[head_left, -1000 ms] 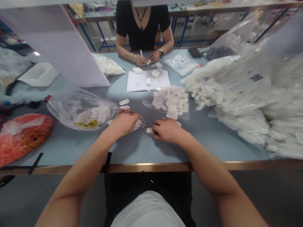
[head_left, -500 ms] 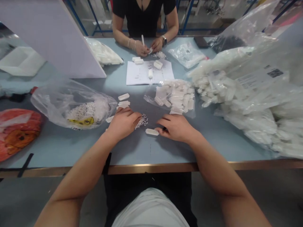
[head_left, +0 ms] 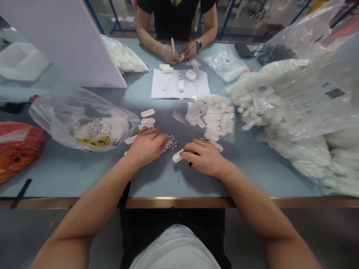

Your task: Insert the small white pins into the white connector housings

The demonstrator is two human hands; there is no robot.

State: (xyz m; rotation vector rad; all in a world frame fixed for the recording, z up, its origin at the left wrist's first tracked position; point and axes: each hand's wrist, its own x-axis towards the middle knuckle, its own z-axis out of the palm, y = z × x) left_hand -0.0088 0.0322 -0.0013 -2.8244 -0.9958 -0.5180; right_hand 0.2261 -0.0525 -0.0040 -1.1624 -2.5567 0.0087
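My left hand [head_left: 147,145] rests knuckles-up on the blue-grey table [head_left: 84,170], its fingertips curled at the edge of a small heap of tiny white pins [head_left: 169,144]; what they pinch is hidden. My right hand [head_left: 204,157] is closed on a small white plastic block [head_left: 177,156] with rows of holes, tilted off the table, and a thin dark tool [head_left: 190,163] pokes out under the fingers. Three more white blocks [head_left: 147,116] lie just beyond my left hand.
A clear bag of white pins [head_left: 84,121] lies at the left, an open bag of white blocks [head_left: 211,116] ahead, and a big heap of bagged parts [head_left: 303,112] at the right. Across the table a person's hands [head_left: 179,52] work above a paper sheet [head_left: 168,87]. A white board [head_left: 64,41] stands far left.
The white block lay flat by my right fingertips half a second ago; now my right hand has it tilted up. My left hand stays at the pins. The view has tipped slightly downward.
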